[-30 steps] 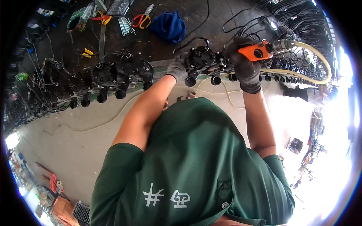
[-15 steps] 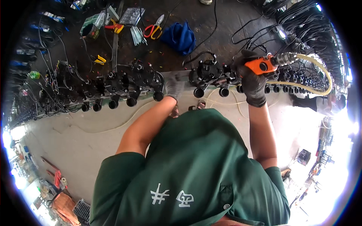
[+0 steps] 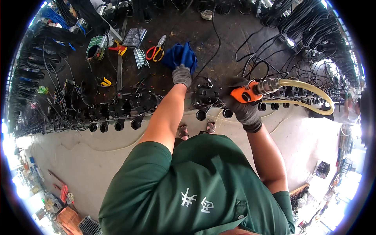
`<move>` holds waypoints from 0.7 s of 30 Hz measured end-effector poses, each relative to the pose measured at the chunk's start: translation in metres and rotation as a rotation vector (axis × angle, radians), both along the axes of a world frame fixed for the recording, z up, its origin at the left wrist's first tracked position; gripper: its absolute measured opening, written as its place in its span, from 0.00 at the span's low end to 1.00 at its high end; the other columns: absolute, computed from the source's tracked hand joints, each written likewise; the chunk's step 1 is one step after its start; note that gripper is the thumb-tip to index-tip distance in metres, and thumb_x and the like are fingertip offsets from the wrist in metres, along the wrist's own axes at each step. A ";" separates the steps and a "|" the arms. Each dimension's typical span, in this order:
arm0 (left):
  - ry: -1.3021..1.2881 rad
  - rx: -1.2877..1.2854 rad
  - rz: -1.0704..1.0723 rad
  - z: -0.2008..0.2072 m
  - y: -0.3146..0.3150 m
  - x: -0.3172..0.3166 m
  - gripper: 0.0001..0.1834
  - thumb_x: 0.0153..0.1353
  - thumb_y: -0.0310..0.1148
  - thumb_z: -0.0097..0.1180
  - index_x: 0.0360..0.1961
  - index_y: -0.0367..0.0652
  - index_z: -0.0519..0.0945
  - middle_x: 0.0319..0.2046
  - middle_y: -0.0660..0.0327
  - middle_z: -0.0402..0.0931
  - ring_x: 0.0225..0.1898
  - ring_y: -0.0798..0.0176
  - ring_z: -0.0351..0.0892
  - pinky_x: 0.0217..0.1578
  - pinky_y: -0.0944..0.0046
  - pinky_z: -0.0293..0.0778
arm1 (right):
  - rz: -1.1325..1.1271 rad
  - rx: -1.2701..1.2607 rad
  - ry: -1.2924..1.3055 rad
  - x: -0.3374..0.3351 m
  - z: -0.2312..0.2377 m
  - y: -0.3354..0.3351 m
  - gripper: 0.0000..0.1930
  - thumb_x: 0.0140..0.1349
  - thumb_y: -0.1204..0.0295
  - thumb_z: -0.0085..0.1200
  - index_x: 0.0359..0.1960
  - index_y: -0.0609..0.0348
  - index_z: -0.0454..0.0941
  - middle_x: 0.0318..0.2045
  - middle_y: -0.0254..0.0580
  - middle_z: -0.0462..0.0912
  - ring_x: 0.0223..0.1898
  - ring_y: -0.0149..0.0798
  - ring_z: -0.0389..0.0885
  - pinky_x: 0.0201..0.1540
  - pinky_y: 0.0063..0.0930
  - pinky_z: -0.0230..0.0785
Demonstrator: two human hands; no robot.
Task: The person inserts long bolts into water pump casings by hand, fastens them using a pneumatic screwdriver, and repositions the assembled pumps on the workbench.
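Left hand (image 3: 181, 75): gloved, closed on the blue cloth (image 3: 180, 56) at 12 o'clock.
Right hand (image 3: 243, 109): gloved, gripped around the orange tool (image 3: 246, 93); its hose (image 3: 313, 92) is kept trailing toward 3 o'clock.

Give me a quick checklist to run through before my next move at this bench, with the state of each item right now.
1. Right hand has a firm grip on the orange air tool: ok, gloved fingers wrap it.
2. Yellowish hose joined to the tool's metal fitting: ok, it loops free to the right.
3. Left hand on the blue cloth: ok, touching it; whether it grips it, cannot tell.
4. Black part under the tool seated at the bench edge: cannot tell, the hand hides part of it.
5. Red-handled pliers apart from the left hand: ok, they lie just left of the cloth.
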State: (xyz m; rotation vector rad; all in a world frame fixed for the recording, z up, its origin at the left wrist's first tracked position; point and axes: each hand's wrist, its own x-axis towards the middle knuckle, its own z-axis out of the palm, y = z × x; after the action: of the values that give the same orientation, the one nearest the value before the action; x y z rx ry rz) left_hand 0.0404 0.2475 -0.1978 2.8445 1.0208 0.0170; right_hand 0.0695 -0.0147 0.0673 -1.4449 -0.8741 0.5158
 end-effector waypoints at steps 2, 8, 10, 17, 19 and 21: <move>-0.188 -0.003 0.127 -0.010 0.006 0.000 0.09 0.63 0.35 0.57 0.40 0.46 0.85 0.43 0.50 0.82 0.48 0.43 0.83 0.48 0.50 0.80 | 0.050 -0.074 -0.225 0.005 0.000 -0.003 0.18 0.53 0.82 0.68 0.46 0.60 0.80 0.37 0.33 0.84 0.37 0.29 0.82 0.40 0.26 0.77; -0.979 -0.336 0.458 0.055 0.000 -0.045 0.04 0.61 0.29 0.59 0.37 0.42 0.81 0.30 0.53 0.81 0.33 0.49 0.83 0.40 0.54 0.78 | 0.188 0.014 0.124 0.031 -0.016 -0.009 0.16 0.53 0.79 0.71 0.43 0.58 0.80 0.34 0.31 0.83 0.35 0.27 0.81 0.38 0.25 0.77; -1.296 -0.459 0.438 0.101 -0.022 -0.073 0.06 0.63 0.30 0.60 0.39 0.42 0.79 0.31 0.58 0.78 0.32 0.59 0.77 0.40 0.58 0.76 | 0.225 0.108 0.157 0.038 -0.018 -0.007 0.18 0.53 0.80 0.69 0.45 0.59 0.79 0.32 0.31 0.83 0.33 0.27 0.81 0.37 0.25 0.76; -1.507 -0.209 0.462 0.156 -0.163 -0.149 0.08 0.67 0.31 0.59 0.44 0.42 0.76 0.41 0.61 0.76 0.41 0.66 0.72 0.45 0.62 0.73 | 0.308 0.138 0.132 0.043 -0.010 -0.001 0.21 0.55 0.78 0.65 0.51 0.62 0.78 0.31 0.40 0.86 0.33 0.35 0.85 0.40 0.29 0.81; -1.624 -0.658 0.458 0.112 -0.196 -0.145 0.09 0.68 0.30 0.57 0.45 0.40 0.75 0.42 0.63 0.76 0.41 0.67 0.72 0.45 0.62 0.72 | 0.334 0.137 0.064 0.045 -0.005 0.003 0.18 0.54 0.78 0.65 0.48 0.62 0.79 0.31 0.40 0.86 0.32 0.34 0.85 0.37 0.28 0.79; -1.610 -0.802 0.474 0.087 -0.215 -0.127 0.09 0.68 0.30 0.57 0.46 0.38 0.76 0.43 0.63 0.77 0.43 0.67 0.73 0.46 0.62 0.73 | 0.352 0.011 -0.121 0.048 0.000 0.004 0.13 0.54 0.77 0.64 0.42 0.61 0.79 0.32 0.38 0.85 0.34 0.32 0.84 0.37 0.27 0.77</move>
State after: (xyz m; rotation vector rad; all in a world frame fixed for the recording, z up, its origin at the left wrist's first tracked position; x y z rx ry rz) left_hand -0.0864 0.0329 -0.1104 1.0892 0.8231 1.2807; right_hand 0.1174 -0.0105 0.0670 -1.3280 -1.2366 0.6888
